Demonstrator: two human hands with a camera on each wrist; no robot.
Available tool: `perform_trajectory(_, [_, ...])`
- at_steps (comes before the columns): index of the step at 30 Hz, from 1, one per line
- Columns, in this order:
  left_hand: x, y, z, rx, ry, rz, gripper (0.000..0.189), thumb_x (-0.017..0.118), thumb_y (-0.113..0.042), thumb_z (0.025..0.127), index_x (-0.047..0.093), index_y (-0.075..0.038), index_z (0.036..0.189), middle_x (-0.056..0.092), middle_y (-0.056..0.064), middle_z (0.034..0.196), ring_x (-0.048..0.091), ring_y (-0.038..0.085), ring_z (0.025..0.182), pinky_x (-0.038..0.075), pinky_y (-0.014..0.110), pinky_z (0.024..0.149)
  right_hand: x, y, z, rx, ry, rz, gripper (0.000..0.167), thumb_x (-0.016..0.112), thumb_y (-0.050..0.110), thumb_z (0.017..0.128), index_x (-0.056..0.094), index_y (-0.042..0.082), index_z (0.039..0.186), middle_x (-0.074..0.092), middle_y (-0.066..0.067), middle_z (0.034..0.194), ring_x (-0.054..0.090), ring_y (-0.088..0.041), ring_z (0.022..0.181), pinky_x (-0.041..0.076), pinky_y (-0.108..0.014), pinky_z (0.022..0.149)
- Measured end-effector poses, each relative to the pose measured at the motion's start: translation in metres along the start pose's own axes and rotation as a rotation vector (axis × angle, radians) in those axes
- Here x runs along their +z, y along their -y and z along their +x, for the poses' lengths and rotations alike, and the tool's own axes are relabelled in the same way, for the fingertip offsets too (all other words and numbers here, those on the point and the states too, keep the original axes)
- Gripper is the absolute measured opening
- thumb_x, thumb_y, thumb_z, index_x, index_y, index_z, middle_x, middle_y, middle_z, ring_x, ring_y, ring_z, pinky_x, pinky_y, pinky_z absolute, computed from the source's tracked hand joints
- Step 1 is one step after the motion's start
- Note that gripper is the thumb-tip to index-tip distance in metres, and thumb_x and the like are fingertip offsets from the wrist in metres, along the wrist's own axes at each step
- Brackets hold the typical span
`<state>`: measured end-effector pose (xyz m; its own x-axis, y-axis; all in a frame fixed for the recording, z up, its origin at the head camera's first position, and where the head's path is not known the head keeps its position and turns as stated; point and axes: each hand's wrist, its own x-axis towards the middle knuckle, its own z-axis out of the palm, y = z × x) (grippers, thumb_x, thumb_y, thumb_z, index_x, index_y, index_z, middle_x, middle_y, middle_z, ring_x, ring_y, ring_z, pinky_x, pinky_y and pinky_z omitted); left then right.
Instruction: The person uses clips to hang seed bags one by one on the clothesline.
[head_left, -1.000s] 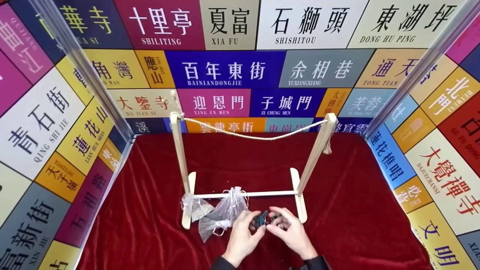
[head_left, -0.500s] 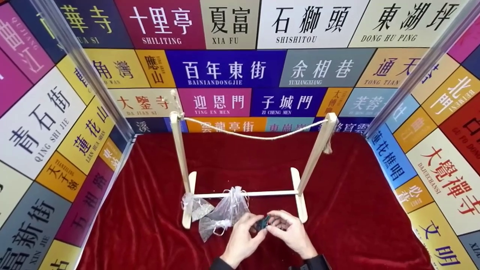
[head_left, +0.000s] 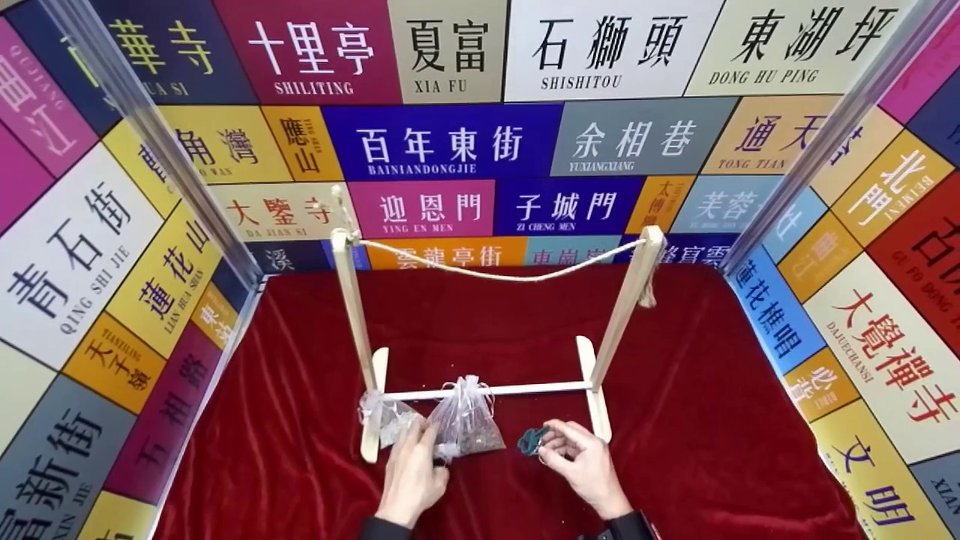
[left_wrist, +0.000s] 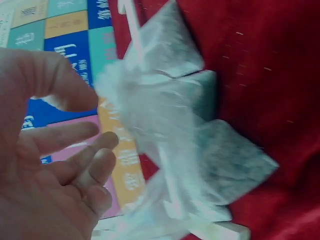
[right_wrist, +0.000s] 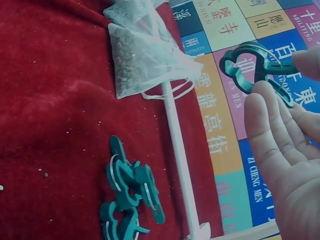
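Note:
My right hand (head_left: 589,465) pinches a green spring clip (head_left: 533,441) by its handles, held in front of the frame's crossbar. In the right wrist view the held clip (right_wrist: 250,62) sits between thumb and fingers, and several more green clips (right_wrist: 135,185) lie on the cloth. My left hand (head_left: 414,474) is over the white sheer drawstring bags (head_left: 471,427), its fingertips near them. Seen from the left wrist, that hand (left_wrist: 65,155) has loosely bent fingers holding nothing, and the bags (left_wrist: 235,160) contain greyish granules. Whether the left fingertips touch a bag cannot be told.
A wooden stand has two uprights (head_left: 626,307), a low crossbar (head_left: 540,389) and a sagging cord (head_left: 525,278) between the tops. Dark red cloth (head_left: 712,420) covers the table. Printed panels (head_left: 442,142) stand behind and at both sides.
My left hand has left the clip and moved left to the bags. My right hand keeps the clip near the same spot. The head view has shifted slightly.

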<state>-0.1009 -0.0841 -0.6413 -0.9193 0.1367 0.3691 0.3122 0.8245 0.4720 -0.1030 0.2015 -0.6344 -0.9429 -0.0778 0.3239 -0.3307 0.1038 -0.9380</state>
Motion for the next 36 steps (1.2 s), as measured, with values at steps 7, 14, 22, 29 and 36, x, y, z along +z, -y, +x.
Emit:
perform_trajectory(7, [0.011,0.015,-0.006,0.053,0.034,0.049,0.046,0.083,0.001,0.065,0.074,0.0,0.11,0.069,0.012,0.104,0.065,0.037,0.102,0.054,0.049,0.09,0.001,0.0,0.001,0.001,-0.056,-0.075,0.034,0.075,-0.022,0.077,0.068,-0.017,0.11,0.066,-0.031,0.089,0.069,-0.007,0.079,0.058,-0.017,0.068])
perform_trajectory(14, [0.018,0.027,-0.003,0.101,-0.041,0.051,0.034,0.087,-0.001,0.064,0.078,-0.007,0.096,0.069,0.002,0.09,0.064,0.025,0.088,0.054,0.042,0.079,0.0,0.028,0.006,-0.031,-0.093,-0.176,0.021,0.074,-0.019,0.08,0.071,-0.016,0.101,0.068,-0.026,0.083,0.069,-0.008,0.072,0.056,-0.016,0.064])
perform_trajectory(22, [0.017,0.037,-0.005,0.082,-0.098,-0.008,0.02,0.086,-0.003,0.067,0.079,-0.015,0.08,0.065,-0.005,0.079,0.061,0.018,0.076,0.052,0.036,0.068,-0.003,0.035,0.011,-0.089,-0.147,-0.249,0.013,0.074,-0.018,0.081,0.075,-0.011,0.093,0.071,-0.019,0.077,0.071,-0.02,0.059,0.056,-0.019,0.055])
perform_trajectory(29, [-0.001,0.038,-0.001,-0.024,-0.133,-0.119,0.021,0.084,0.003,0.07,0.082,-0.014,0.083,0.071,-0.004,0.083,0.066,0.019,0.08,0.055,0.037,0.071,-0.01,0.048,0.022,-0.189,-0.168,-0.268,0.017,0.074,-0.022,0.078,0.076,-0.01,0.091,0.072,-0.017,0.074,0.07,-0.027,0.057,0.057,-0.02,0.056])
perform_trajectory(36, [-0.023,0.017,0.009,-0.01,-0.174,-0.305,0.021,0.082,0.006,0.072,0.082,-0.013,0.083,0.072,-0.004,0.079,0.067,0.017,0.076,0.053,0.033,0.072,-0.024,0.078,0.042,-0.301,-0.133,-0.271,0.026,0.072,-0.027,0.075,0.076,-0.01,0.094,0.072,-0.017,0.074,0.069,-0.029,0.058,0.057,-0.02,0.059])
